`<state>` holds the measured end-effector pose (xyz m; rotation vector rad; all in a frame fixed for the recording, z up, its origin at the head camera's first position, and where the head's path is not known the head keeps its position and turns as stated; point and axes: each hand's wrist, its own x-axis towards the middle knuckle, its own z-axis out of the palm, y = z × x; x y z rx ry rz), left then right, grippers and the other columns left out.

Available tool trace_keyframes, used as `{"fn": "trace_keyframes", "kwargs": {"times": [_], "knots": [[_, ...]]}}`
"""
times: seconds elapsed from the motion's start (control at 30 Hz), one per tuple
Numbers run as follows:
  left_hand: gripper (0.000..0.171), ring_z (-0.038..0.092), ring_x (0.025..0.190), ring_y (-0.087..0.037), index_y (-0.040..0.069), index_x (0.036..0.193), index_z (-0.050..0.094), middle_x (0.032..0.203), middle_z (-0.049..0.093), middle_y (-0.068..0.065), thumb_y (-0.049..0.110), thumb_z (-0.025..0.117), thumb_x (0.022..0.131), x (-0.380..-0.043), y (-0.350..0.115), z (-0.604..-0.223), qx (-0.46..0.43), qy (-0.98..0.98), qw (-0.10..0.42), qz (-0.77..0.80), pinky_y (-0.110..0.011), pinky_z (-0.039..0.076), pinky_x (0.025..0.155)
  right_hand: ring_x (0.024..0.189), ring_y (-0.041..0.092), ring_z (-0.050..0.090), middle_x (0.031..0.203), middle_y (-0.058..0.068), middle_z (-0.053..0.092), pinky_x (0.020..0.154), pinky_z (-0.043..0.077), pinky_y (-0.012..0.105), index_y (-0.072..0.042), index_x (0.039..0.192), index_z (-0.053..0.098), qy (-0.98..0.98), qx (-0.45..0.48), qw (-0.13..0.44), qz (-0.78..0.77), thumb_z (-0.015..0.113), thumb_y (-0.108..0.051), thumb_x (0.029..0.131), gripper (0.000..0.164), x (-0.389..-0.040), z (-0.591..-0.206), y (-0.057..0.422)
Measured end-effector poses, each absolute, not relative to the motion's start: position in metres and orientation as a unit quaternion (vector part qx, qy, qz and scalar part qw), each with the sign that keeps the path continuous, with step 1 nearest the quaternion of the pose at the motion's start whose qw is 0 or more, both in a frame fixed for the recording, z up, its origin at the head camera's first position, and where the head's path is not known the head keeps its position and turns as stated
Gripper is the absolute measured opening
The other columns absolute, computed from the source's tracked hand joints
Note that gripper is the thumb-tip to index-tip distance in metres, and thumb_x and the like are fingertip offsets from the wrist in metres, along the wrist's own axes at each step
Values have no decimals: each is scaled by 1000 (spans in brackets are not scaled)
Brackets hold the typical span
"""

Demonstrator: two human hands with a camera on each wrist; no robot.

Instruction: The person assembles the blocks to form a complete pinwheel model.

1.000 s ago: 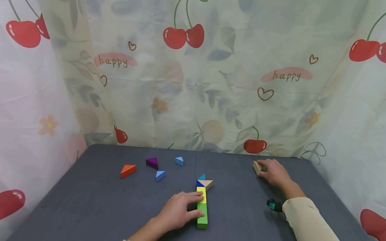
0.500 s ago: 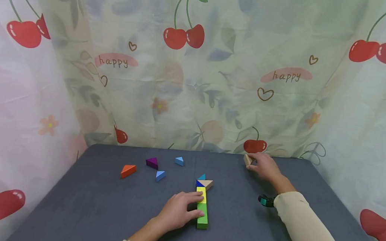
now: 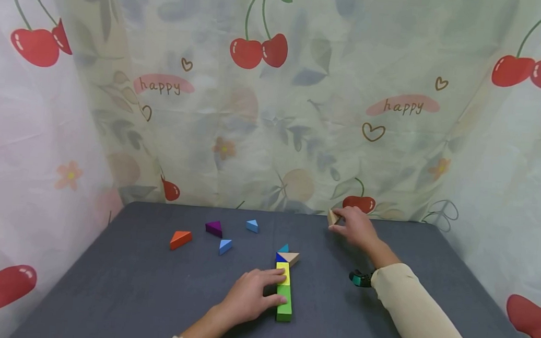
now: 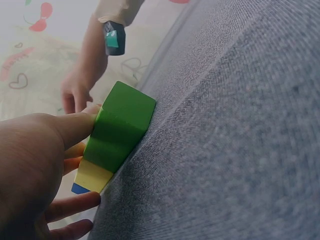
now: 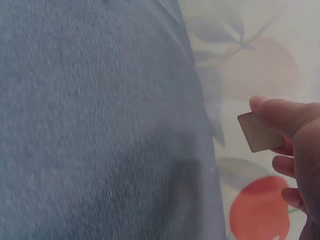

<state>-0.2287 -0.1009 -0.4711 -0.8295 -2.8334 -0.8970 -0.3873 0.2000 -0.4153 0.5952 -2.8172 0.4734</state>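
Observation:
My right hand (image 3: 358,227) pinches a plain wooden block (image 3: 332,218) between thumb and fingers, over the table's far edge. In the right wrist view, one squarish face of that wooden block (image 5: 259,132) shows, apart from the tabletop. My left hand (image 3: 248,295) rests on a row of blocks, its thumb on the green block (image 3: 284,311) and a fingertip on the yellow block (image 3: 283,268). Beyond the yellow one, a dark blue triangular block (image 3: 281,257), a wooden triangular block (image 3: 291,257) and a light blue triangular block (image 3: 284,248) lie close together.
To the left lie an orange triangular block (image 3: 180,239), a purple one (image 3: 214,228) and two light blue triangular blocks (image 3: 225,246). A dark cloth covers the table (image 3: 139,291). Printed curtains (image 3: 275,106) stand behind it and at both sides.
My right hand has moved left along the table's far side, carrying the wooden block with it. The left hand and the row of blocks have stayed in place.

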Motion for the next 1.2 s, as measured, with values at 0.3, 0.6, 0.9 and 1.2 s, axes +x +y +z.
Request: {"fn": "trace_keyframes", "kwargs": {"times": [0.3, 0.6, 0.9, 1.2], "knots": [[49, 56, 116, -20, 23, 129, 66, 138, 53, 14, 50, 67, 88, -228, -101, -471, -270, -918, 33, -289, -45, 43, 95, 102, 30, 53, 116, 13, 65, 83, 46, 47, -4, 130, 62, -954, 212, 119, 174, 77, -28, 85, 53, -386, -413, 175], [50, 56, 116, -19, 25, 130, 65, 138, 53, 14, 52, 66, 88, -229, -101, -470, -266, -919, 23, -289, -45, 44, 94, 108, 31, 54, 118, 12, 64, 88, 47, 49, -6, 129, 63, -953, 214, 124, 174, 78, -30, 84, 53, -382, -416, 152], [50, 55, 118, -19, 25, 129, 66, 137, 54, 13, 53, 66, 87, -229, -101, -470, -267, -919, 22, -289, -45, 44, 94, 112, 32, 53, 122, 13, 62, 93, 43, 51, -6, 129, 63, -954, 208, 118, 181, 76, -32, 86, 53, -378, -420, 129], [51, 56, 115, -18, 27, 130, 64, 138, 53, 13, 55, 64, 88, -229, -102, -467, -261, -920, 3, -294, -46, 44, 94, 113, 31, 54, 122, 11, 63, 94, 43, 49, -7, 127, 64, -950, 212, 121, 196, 77, -32, 85, 51, -372, -428, 108]]}}
